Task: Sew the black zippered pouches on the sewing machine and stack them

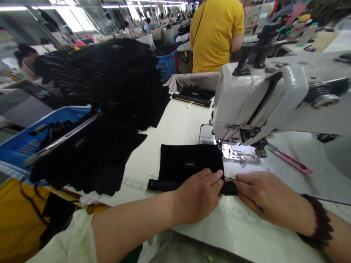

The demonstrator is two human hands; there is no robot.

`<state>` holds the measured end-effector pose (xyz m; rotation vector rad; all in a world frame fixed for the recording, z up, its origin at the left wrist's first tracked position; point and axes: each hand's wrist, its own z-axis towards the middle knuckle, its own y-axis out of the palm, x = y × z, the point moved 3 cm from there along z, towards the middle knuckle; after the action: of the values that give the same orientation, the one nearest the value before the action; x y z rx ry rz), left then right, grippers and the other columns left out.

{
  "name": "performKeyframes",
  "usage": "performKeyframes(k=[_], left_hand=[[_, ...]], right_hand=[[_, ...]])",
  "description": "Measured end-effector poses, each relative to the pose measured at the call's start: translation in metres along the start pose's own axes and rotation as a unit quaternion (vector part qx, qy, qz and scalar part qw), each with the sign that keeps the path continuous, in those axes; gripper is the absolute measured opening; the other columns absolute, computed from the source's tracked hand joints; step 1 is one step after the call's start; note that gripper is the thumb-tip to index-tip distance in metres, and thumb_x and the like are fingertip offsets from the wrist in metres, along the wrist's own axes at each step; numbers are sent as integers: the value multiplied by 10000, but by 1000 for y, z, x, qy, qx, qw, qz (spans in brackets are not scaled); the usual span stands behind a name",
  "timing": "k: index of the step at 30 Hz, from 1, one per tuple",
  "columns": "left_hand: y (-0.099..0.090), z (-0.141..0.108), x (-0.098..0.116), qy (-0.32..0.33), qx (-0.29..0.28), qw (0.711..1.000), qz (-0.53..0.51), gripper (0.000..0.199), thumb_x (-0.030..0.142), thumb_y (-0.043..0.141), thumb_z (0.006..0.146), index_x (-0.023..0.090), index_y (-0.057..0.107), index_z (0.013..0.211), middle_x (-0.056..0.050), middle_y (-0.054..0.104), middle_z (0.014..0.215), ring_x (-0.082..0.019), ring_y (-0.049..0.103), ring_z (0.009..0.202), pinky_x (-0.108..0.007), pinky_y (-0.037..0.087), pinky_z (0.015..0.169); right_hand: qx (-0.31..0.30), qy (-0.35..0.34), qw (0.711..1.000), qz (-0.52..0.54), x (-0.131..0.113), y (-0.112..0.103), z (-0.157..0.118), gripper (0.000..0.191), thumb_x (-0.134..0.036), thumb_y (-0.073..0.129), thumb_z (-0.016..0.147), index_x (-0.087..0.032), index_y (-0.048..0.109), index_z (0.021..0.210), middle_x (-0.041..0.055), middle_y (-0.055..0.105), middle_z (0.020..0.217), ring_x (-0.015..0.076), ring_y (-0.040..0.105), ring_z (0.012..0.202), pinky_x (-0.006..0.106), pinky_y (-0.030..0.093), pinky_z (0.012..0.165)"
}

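A black fabric pouch with a small label lies flat on the sewing machine's bed, its right edge under the needle area. A thicker black band runs along its near edge. My left hand is closed on the pouch's lower right part, fingers bent over the cloth, thumb hidden. Just right of it, my right hand pinches the right end of the band between thumb and fingers. The sewing machine's head stands over the pouch's right edge, its presser foot close beside the cloth.
Pink-handled snips lie right of the needle plate. Another black pouch with a gold zipper rests behind. Stacked black pieces and a blue crate are at the left. A person in a yellow shirt stands beyond the table.
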<state>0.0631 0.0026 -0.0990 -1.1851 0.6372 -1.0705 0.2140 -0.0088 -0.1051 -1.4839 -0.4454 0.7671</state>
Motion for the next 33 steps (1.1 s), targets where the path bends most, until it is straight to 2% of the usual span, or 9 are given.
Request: performKeyframes(k=[4,6,8,12,16,22,28,30,33], left_hand=[[2,2,-12,-11,1,999,-34,244,182,442,823,26,581,950,-122,599,1051,-163,534,941,-272,446,811],[3,2,-15,-6,12,999,-43,252,199,436,831,34,580,955,-112,600,1052,-151,537,930,-263,432,836],[3,1,-16,12,21,999,-28,257,206,426,843,32,581,951,-107,606,1036,-147,534,927,-257,426,842],[4,-4,-11,64,14,997,40,229,155,438,834,22,577,957,-108,609,1004,-161,518,926,-264,424,822],[2,-7,-9,81,12,995,55,249,92,414,808,8,573,980,-129,595,1024,-175,517,889,-277,423,810],[3,0,-20,100,1,994,53,277,56,376,791,7,587,963,-131,602,1013,-173,507,895,-270,424,796],[12,7,-35,88,-22,994,57,267,75,403,813,17,565,1018,-121,586,1077,-157,526,925,-257,416,829],[12,10,-42,80,-31,996,22,261,79,405,829,23,561,1031,-112,588,1086,-153,521,977,-256,405,865],[9,15,-57,15,-59,993,-98,246,133,438,848,77,567,1049,-56,614,1058,-120,538,967,-225,415,872]], right_hand=[[69,25,997,-19,1,-12,0,189,-212,355,834,-166,537,815,44,538,712,153,488,595,287,343,538],[104,8,994,-34,-1,-15,0,217,-246,375,830,-132,522,942,91,556,850,178,519,705,301,388,593],[124,-26,989,-73,-6,-13,1,228,-223,394,830,-105,517,982,107,555,873,193,522,743,316,404,621],[139,-93,976,-143,-15,-5,4,181,-65,388,807,-81,561,859,65,541,699,174,490,622,322,386,573],[122,-105,978,-130,-17,-3,3,189,-75,388,820,-96,569,771,37,512,632,152,453,550,304,360,519],[137,-43,982,-122,-10,-1,5,237,-103,355,852,-104,574,764,38,513,633,147,461,542,291,342,495],[155,15,982,-109,1,2,11,262,-194,356,875,-133,589,770,24,508,595,142,471,516,272,341,473],[168,60,980,-92,5,1,12,243,-257,373,874,-137,582,849,56,568,711,146,513,564,269,374,499],[157,155,975,-21,14,-1,14,316,-351,390,857,-125,506,1046,78,607,806,143,528,533,271,402,484]])
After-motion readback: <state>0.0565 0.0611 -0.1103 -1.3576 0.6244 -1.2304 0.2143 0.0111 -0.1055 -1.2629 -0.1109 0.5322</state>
